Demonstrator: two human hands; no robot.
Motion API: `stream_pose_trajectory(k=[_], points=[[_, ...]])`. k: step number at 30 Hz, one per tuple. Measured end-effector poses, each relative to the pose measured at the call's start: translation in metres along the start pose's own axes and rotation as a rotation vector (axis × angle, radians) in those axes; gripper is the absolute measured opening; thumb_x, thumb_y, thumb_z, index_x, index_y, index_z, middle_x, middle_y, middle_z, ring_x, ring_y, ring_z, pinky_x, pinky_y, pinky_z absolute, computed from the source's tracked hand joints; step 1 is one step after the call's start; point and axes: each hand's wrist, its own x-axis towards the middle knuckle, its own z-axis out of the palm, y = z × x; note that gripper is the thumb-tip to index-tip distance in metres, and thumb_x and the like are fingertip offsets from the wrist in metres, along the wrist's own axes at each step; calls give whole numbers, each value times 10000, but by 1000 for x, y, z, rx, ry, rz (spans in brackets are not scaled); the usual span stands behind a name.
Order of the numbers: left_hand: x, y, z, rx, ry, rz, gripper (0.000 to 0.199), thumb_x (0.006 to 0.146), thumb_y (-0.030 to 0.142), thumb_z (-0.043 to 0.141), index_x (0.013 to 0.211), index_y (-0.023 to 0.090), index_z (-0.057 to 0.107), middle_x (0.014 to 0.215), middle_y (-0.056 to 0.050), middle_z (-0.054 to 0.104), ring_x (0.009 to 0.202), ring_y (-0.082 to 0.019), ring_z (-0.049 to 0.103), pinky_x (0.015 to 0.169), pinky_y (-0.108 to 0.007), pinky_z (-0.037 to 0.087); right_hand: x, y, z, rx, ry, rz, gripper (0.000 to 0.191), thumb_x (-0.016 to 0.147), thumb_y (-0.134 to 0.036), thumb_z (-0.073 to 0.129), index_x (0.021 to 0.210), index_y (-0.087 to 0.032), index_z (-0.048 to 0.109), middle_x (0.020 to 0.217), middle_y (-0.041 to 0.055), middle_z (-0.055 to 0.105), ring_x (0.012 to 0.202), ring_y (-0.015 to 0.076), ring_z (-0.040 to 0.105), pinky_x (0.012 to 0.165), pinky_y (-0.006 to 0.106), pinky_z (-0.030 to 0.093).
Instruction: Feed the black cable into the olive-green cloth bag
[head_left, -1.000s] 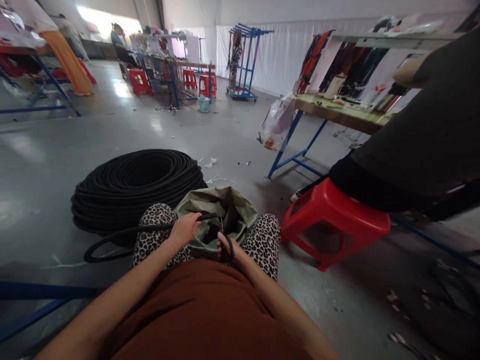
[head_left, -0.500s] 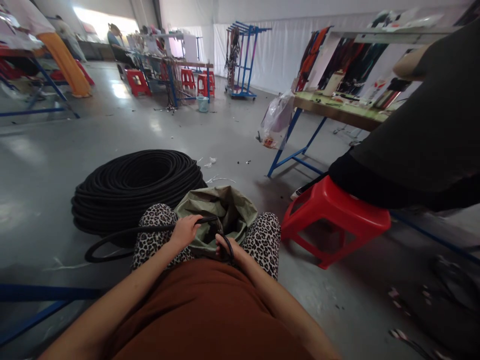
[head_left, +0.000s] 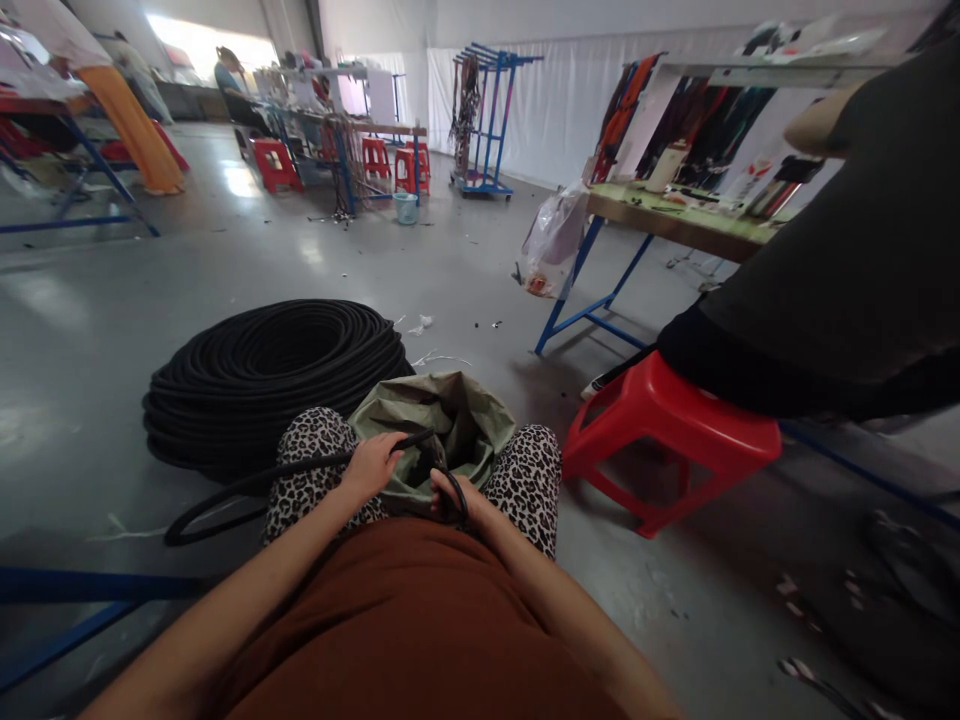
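Note:
My left hand (head_left: 371,465) is closed around a thick black cord (head_left: 311,463), a short way from its end. The cord's free end sticks out past my fingers over the mouth of an olive-green bag (head_left: 480,415) standing between my knees. From my left hand the cord runs left, sags in a loop and leads back towards a big coil of black cord (head_left: 277,370) on the floor. Closed on black-handled scissors (head_left: 453,488), my right hand (head_left: 469,500) is at the bag's near edge. The blades point up near the cord's end and are hard to make out.
To the right stands a red stool (head_left: 667,410) with a person in dark clothes seated on it, beside a worktable (head_left: 679,215). A blue metal bar (head_left: 90,585) crosses the lower left. White scraps (head_left: 422,325) lie on the floor beyond the bag.
The cord's slack loop on the left has shifted slightly down and left, and the stretch beside my left hand slopes more. Both hands stay almost in place.

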Motion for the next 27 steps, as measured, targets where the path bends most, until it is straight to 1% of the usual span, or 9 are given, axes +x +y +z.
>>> stream_pose_trajectory(k=[4,9,12,14,17,20,22,25,27], points=[[1,-1,1,-1,5,4,331,894,242,494,1195,191,621,1195,-85,704,1111,-223,642,995,-381,491,5,6,-3,-25,-14,-28,398,859,-533,636,793,-146,572,579,-29,565,482,103,544,493,213,445],[5,-2,-1,70,-13,-15,344,914,234,448,1209,186,619,1197,-91,704,1093,-226,646,973,-372,492,12,11,-8,-147,3,-104,420,860,-545,624,743,-145,564,567,-12,582,490,106,547,505,206,417],[9,-1,-7,136,-24,-36,373,928,235,412,1236,167,610,1154,-123,710,1060,-251,649,937,-396,497,17,13,-11,-177,38,-150,438,856,-552,625,722,-138,572,565,-4,588,503,104,552,518,199,413],[11,1,-16,146,28,-27,354,919,241,426,1193,149,630,1127,-142,700,1058,-268,636,947,-413,490,21,14,-12,-159,72,-165,446,849,-560,628,715,-137,575,564,-2,588,505,104,554,526,201,419],[16,5,-41,127,178,-28,305,894,240,459,1128,159,637,1107,-136,673,1068,-264,612,966,-398,483,28,17,-14,-114,108,-159,457,833,-582,632,719,-144,577,570,2,593,509,113,569,530,212,433],[19,6,-76,116,312,-91,319,893,303,477,1152,170,605,1152,-134,643,1060,-251,620,923,-361,500,33,22,-16,-88,107,-152,473,812,-611,636,727,-149,580,570,4,596,508,120,571,526,220,435],[19,6,-104,123,398,-177,347,884,343,502,1185,187,577,1153,-113,660,1054,-243,634,904,-342,497,35,24,-16,-80,97,-155,484,795,-624,644,727,-150,581,566,4,595,507,121,569,528,223,434],[19,5,-143,122,513,-359,400,857,406,550,1209,216,556,1085,-78,692,966,-236,664,840,-335,501,36,24,-16,-77,92,-163,492,782,-631,653,724,-148,583,558,4,592,506,121,568,539,229,439],[18,5,-161,35,615,-398,431,820,416,593,1199,217,551,1062,-67,699,897,-218,668,794,-324,506,35,23,-15,-77,101,-162,491,782,-628,654,722,-147,582,548,2,587,502,122,568,544,233,443]])
